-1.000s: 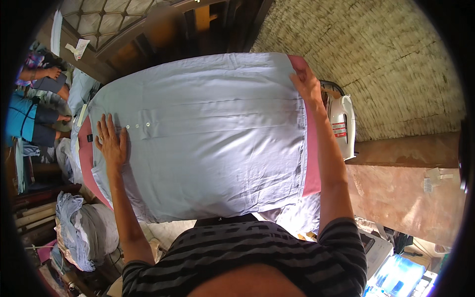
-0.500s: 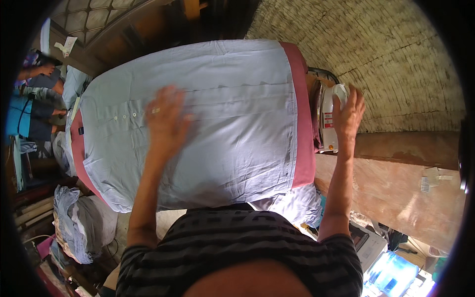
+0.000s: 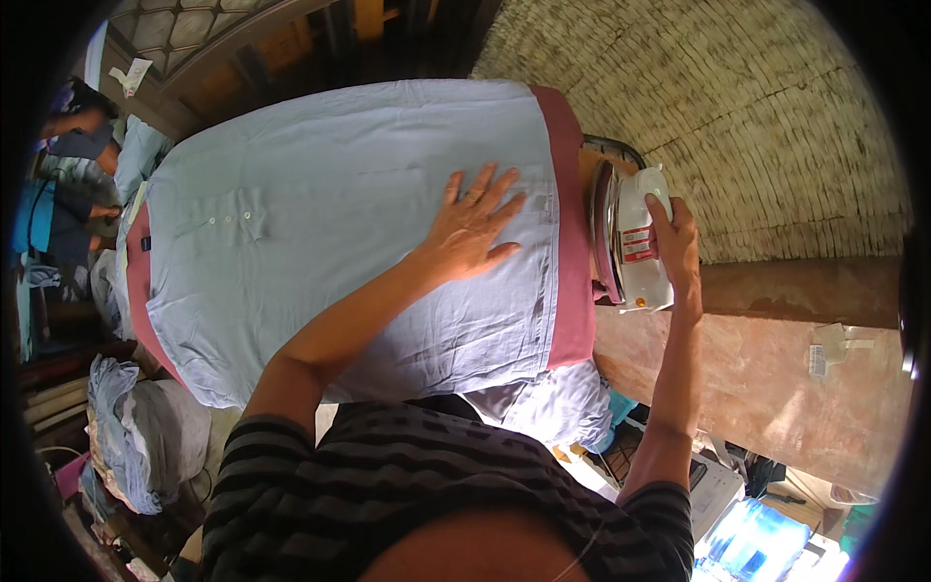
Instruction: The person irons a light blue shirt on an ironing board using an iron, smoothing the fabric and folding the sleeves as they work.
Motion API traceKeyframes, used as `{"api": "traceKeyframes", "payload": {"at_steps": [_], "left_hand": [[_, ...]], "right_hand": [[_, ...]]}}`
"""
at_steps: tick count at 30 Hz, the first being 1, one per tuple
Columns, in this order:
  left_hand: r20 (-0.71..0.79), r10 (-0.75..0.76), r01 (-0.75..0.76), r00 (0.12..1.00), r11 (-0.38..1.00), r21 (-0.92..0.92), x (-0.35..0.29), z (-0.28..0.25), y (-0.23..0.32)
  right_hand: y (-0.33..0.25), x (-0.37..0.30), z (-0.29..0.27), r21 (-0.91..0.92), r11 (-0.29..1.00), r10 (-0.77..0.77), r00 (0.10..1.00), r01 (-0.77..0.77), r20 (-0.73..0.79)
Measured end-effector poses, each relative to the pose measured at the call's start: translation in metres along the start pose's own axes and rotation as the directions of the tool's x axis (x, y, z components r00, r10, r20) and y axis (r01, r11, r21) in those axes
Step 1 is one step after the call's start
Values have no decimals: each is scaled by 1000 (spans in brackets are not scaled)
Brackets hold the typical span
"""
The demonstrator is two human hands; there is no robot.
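A light blue-grey buttoned shirt (image 3: pixel 320 281) lies spread over an ironing board with a dusky pink cover (image 3: pixel 574 320). My left hand (image 3: pixel 473 228) rests flat on the shirt near its hem, fingers spread. At the board's right end stands a white clothes iron (image 3: pixel 635 281) with a red-and-white label. The fingers of my right hand (image 3: pixel 679 242) are wrapped round its handle, and the palm side is hidden. A short row of small pale buttons (image 3: pixel 229 219) shows toward the collar end.
Bundled cloth (image 3: pixel 160 436) lies at the lower left. More pale cloth (image 3: pixel 558 407) hangs below the board. To the right are a wooden surface (image 3: pixel 776 378) and a woven wall (image 3: pixel 718 107). A blue water jug (image 3: pixel 752 538) stands lower right. Other people (image 3: pixel 82 136) appear far left.
My left hand has slid right across the shirt, from near the buttons to near the hem. My right hand has closed round the iron's handle. The whole view has shifted slightly.
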State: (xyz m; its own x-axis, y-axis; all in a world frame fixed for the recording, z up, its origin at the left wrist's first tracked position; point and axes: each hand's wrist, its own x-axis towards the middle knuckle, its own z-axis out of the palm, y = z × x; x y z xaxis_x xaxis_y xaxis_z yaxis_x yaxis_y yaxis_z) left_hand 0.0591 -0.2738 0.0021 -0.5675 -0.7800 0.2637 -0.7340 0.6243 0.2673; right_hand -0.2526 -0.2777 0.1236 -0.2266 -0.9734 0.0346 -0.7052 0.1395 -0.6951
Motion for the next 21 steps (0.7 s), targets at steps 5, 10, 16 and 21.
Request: {"api": "traceKeyframes", "payload": {"at_steps": [5, 10, 16, 21], "left_hand": [[-75, -215, 221, 974, 971, 89, -51, -21, -25], [-157, -427, 449, 891, 882, 147, -92, -32, -55], [-293, -590, 650, 752, 739, 179, -147, -54, -99], [-306, -637, 700, 707, 692, 178, -156, -61, -104]], "right_hand": [[-43, -36, 13, -56, 956, -287, 958, 286, 0], [-66, -44, 74, -189, 919, -323, 936, 346, 139], [-94, -21, 103, -255, 727, -645, 762, 637, 64], [-99, -14, 102, -60, 867, -478, 860, 494, 179]]}}
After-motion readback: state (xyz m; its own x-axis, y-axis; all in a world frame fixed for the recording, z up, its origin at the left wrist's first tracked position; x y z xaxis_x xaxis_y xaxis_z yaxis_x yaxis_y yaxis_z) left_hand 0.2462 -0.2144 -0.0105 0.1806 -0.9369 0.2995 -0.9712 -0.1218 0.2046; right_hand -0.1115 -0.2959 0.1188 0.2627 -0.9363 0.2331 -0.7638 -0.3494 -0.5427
